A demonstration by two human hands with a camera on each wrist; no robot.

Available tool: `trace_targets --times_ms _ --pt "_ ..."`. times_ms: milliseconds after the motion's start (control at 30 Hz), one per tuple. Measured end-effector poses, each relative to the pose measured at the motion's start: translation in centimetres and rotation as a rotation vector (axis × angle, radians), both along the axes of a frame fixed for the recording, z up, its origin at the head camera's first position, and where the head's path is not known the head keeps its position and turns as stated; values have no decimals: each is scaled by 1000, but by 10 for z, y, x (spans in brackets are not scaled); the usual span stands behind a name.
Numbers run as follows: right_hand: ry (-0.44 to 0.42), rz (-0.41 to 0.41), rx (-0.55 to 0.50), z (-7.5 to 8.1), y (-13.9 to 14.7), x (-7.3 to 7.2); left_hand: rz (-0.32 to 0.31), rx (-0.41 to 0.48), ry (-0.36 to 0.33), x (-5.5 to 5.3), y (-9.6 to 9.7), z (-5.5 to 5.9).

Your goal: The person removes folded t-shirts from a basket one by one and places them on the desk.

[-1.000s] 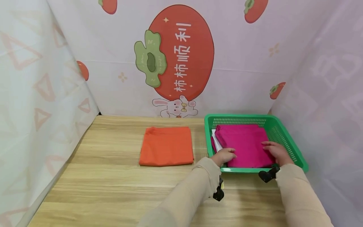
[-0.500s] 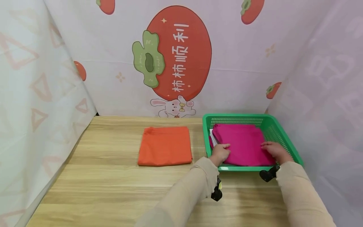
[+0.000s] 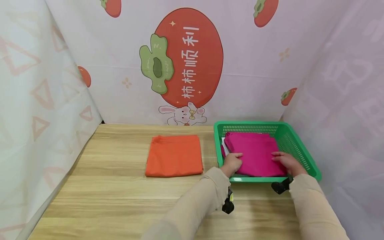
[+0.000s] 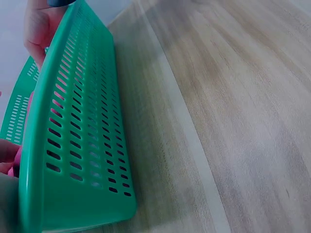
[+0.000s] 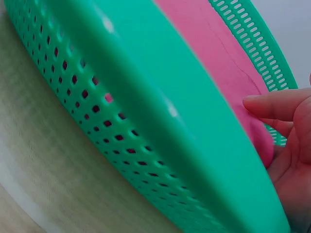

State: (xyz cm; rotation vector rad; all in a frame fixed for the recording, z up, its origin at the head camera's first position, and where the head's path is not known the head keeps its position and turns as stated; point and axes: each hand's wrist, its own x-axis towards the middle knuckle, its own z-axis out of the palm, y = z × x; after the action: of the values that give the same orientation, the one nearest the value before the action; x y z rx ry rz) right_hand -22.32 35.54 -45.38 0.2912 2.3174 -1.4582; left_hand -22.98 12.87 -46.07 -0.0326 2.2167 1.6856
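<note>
Head view: pink cloth (image 3: 255, 153) hides hands' fingertips

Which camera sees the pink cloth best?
The head view: the whole folded pink cloth lies in the basket between both hands. The right wrist view shows a blurry strip beyond the rim; the left wrist view shows only slivers through the holes.
</note>
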Motion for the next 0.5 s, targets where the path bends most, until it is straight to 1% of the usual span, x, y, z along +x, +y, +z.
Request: trace_targets --times_ms 100,167,267,400,500 --pt "-3 -32 -113 -1 -1 0 -48 44 -1 -2 -2 0" --pt "4 -36 -151 -1 -1 1 -80 73 -12 -4 -4 2" --pt "7 -52 -190 1 -2 2 -110 92 -28 -7 -7 6" --pt "15 -75 -224 3 -3 4 -123 61 -24 -10 -11 12" --pt "38 -89 -231 4 -4 6 -129 47 -29 -12 -13 15"
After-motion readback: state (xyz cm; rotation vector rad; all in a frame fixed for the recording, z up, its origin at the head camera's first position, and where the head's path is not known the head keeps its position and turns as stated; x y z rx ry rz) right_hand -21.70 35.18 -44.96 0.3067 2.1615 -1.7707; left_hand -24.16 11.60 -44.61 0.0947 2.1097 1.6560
